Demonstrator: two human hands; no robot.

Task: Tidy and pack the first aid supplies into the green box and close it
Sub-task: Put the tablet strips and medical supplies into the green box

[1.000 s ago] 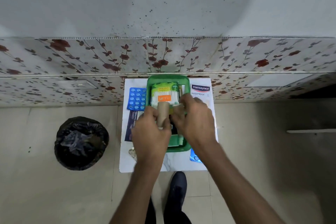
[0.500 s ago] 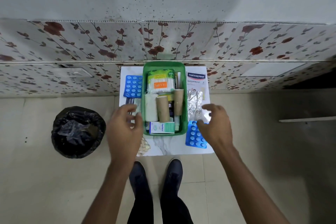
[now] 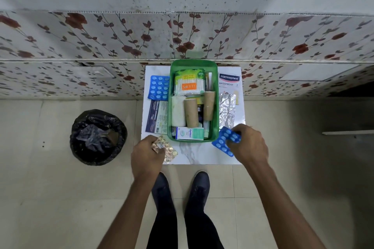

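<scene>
Green box [image 3: 173, 107] lengthwise toward wall [image 3: 121, 42]

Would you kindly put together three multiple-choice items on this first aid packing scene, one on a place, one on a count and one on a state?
1. Where does the Hansaplast box lie?
A. inside the green box
B. on the white board, right of the green box
C. in the bin

2. How many brown cardboard rolls lie in the green box?
A. two
B. four
C. none

3. What does the right hand hold?
A. nothing
B. a blue blister pack
C. a roll

Answers:
1. B, it rests on the white board beside the box's right wall.
2. A, one roll near the middle and one further right.
3. B, its fingers close on the blue blister pack; the left hand holds a gold blister pack.
</scene>
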